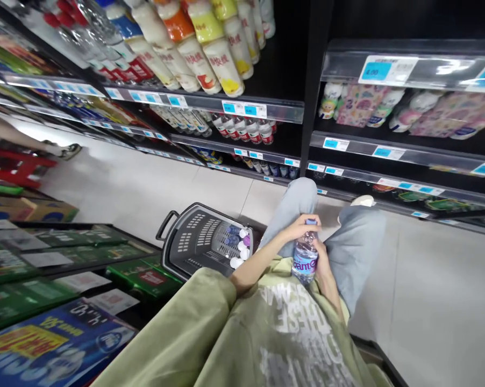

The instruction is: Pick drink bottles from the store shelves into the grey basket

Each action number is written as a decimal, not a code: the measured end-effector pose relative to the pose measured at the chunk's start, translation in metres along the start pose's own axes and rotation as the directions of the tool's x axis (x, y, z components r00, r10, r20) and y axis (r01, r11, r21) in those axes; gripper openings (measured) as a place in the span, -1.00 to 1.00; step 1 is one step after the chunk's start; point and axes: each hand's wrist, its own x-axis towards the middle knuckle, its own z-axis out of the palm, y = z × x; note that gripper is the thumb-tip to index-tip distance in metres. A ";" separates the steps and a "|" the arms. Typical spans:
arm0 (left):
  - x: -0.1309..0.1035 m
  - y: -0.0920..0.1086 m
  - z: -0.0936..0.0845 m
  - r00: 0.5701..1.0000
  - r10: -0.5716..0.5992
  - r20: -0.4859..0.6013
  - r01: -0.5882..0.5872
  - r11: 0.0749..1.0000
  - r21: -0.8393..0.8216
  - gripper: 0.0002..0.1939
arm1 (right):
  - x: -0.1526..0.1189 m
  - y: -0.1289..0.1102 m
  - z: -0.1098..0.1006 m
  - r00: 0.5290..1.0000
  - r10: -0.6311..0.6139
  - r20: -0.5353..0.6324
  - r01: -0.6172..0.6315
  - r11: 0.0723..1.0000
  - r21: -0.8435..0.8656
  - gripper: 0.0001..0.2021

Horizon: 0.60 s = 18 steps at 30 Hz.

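Note:
A clear water bottle (305,258) with a purple-and-blue label and a bluish cap is held upright against the green shirt, above my lap. My left hand (301,228) reaches across from the left side, its fingers wrapped round the cap and neck. Lower down on the right, my right hand (321,255) is closed round the side of the bottle. Beside my left leg stands a dark grey shopping basket (200,239) with several bottles (240,247) lying at its far end.
Shelves of bottled drinks (222,62) run across the front, with packaged goods (363,105) at the right. Green and blue cartons (57,344) are stacked at the left. Another person's foot (70,151) shows near a red basket (19,166) at far left.

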 end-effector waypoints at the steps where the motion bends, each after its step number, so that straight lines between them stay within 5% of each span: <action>1: 0.000 -0.001 0.002 0.998 -0.053 0.037 0.056 0.995 -0.085 -0.58 | -0.004 -0.003 0.001 1.000 0.020 0.023 -0.020 1.000 0.014 -0.49; 5: -0.003 -0.005 0.009 0.964 -0.200 0.177 0.249 0.911 -0.328 -0.51 | -0.020 -0.016 0.004 0.966 0.157 0.207 -0.180 0.979 0.098 -0.39; 8: -0.007 -0.008 0.015 0.971 -0.195 0.138 0.235 0.885 -0.402 -0.48 | -0.024 -0.021 0.004 0.927 0.204 0.316 -0.248 0.963 0.104 -0.34; 14: -0.019 0.003 0.001 0.978 -0.185 -0.095 0.125 0.889 -0.440 -0.41 | -0.023 -0.017 0.006 0.947 0.200 0.250 -0.186 0.979 -0.078 -0.33; 18: -0.022 0.022 -0.030 0.873 -0.249 -0.419 0.046 0.897 -0.439 -0.46 | -0.027 -0.015 0.010 0.967 0.148 0.208 -0.122 0.983 -0.135 -0.34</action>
